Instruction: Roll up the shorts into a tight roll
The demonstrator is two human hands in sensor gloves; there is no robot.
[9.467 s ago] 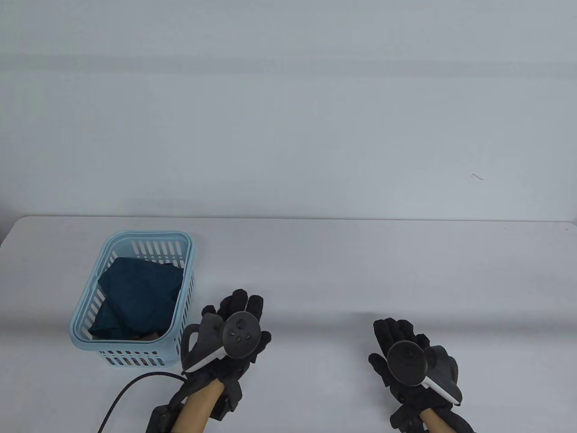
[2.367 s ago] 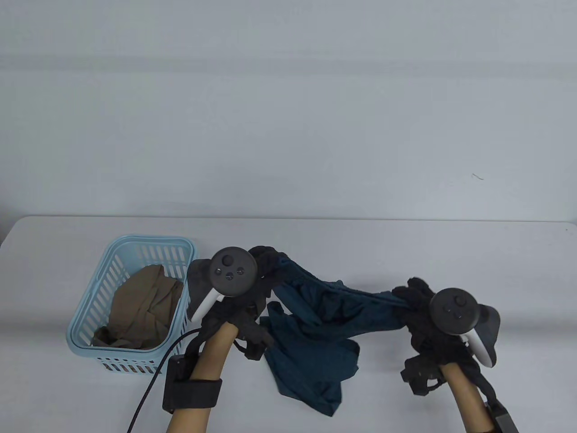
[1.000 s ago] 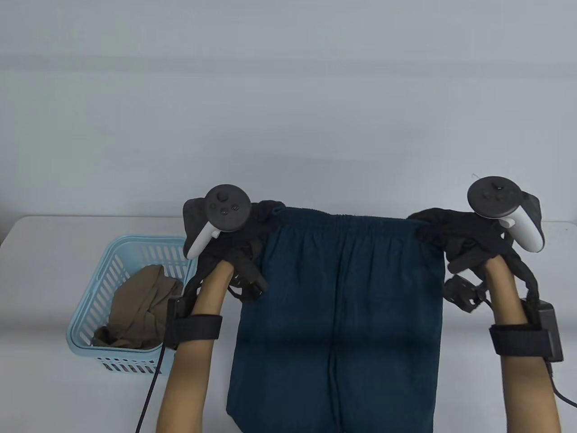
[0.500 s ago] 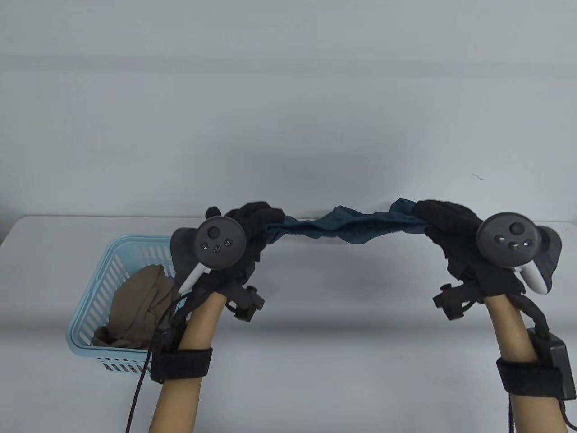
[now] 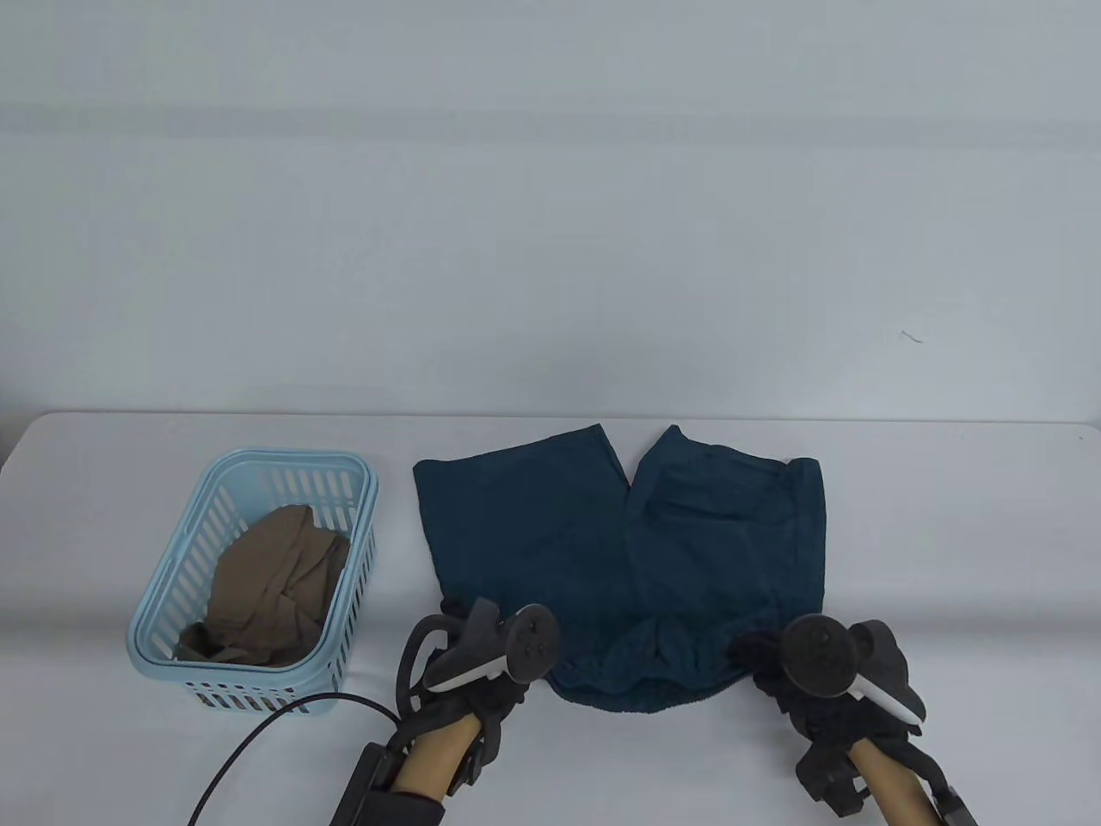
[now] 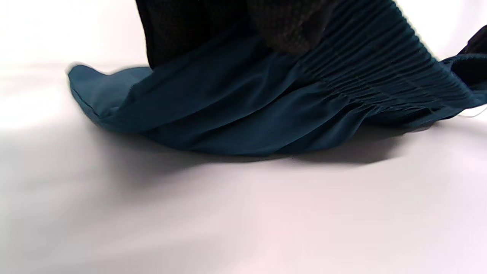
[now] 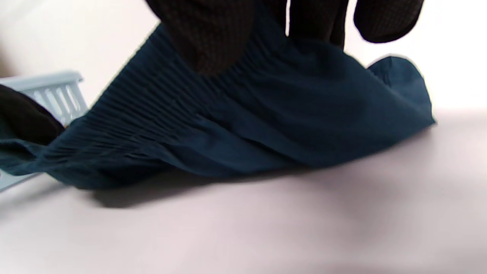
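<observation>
Shorts (image 5: pixel 619 551) now flat, both hands pinching waistband

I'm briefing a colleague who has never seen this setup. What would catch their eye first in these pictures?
The dark teal shorts spread across the middle of the white table, legs pointing away. At the near edge, the left hand and right hand in black gloves pinch the gathered waistband at its two ends. At the table's left stands a light blue basket holding a crumpled tan garment.
</observation>
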